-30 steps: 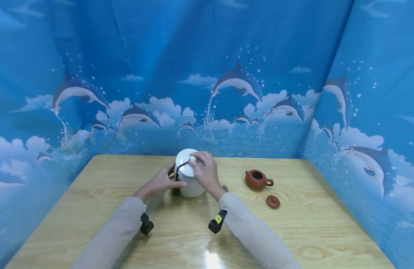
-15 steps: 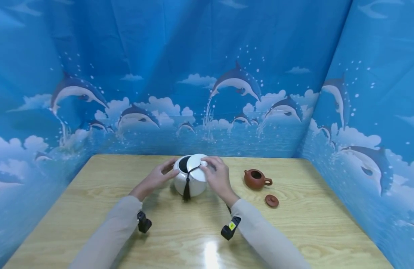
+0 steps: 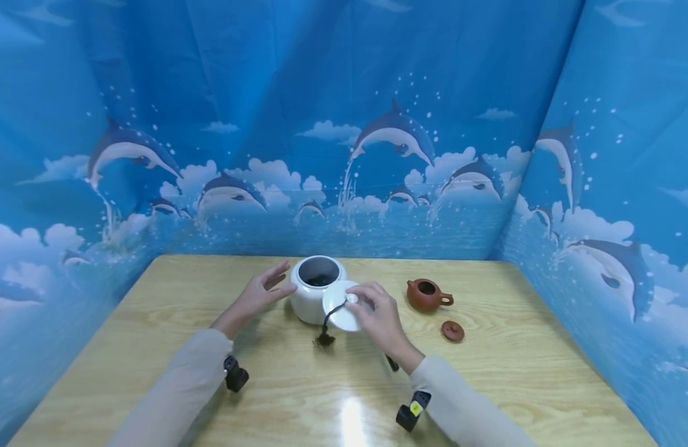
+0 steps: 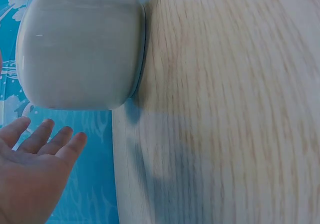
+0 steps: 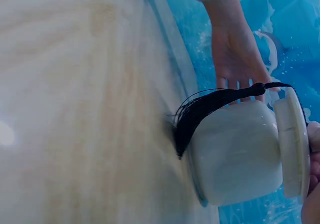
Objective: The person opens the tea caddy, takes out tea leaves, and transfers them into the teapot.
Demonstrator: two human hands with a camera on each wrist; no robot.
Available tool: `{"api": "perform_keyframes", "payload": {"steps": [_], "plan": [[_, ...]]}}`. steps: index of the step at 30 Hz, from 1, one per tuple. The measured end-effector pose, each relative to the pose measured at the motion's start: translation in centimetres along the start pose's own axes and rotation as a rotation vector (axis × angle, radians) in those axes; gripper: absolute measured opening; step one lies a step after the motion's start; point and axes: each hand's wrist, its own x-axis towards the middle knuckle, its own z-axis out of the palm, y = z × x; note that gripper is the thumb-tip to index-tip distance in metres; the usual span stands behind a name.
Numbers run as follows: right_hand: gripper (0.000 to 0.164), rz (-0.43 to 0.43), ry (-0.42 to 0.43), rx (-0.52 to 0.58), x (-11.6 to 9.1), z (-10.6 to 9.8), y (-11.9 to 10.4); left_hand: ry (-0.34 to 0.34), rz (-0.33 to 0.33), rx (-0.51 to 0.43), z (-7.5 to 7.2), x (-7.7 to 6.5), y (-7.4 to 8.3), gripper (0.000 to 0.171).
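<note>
A white ceramic jar [image 3: 307,305] stands uncovered near the back of the table, with dark contents low inside. My right hand [image 3: 380,316] pinches the knob of its white lid [image 3: 335,304], holding it tilted at the jar's front right. From the knob hangs a black tassel [image 5: 200,116]. On the other side, my left hand [image 3: 257,297] is beside the jar with fingers spread. The left wrist view has the left hand [image 4: 37,169] apart from the jar wall [image 4: 80,48], palm facing it.
To the right stands a small reddish-brown teapot [image 3: 425,298] without its lid, its handle pointing right. The teapot lid [image 3: 452,331] lies in front of it on the wooden table [image 3: 299,397]. Blue dolphin-printed curtains [image 3: 333,124] rise behind the table and at both sides.
My right hand has lifted the jar lid off and carried it right and toward me, exposing the opening. The tassel swung along. My left hand has let go of the jar and drawn back left.
</note>
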Motion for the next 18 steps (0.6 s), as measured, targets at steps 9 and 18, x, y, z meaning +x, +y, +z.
{"api": "perform_keyframes", "payload": {"steps": [9,18], "plan": [[0.023,0.057,-0.167,0.008,-3.1,-0.5,0.7,0.002,-0.026,0.034,0.5,0.5,0.0,0.090],[0.019,0.070,-0.372,0.004,-5.1,-0.6,1.1,-0.001,-0.032,0.032,1.2,0.7,0.4,0.094]]}}
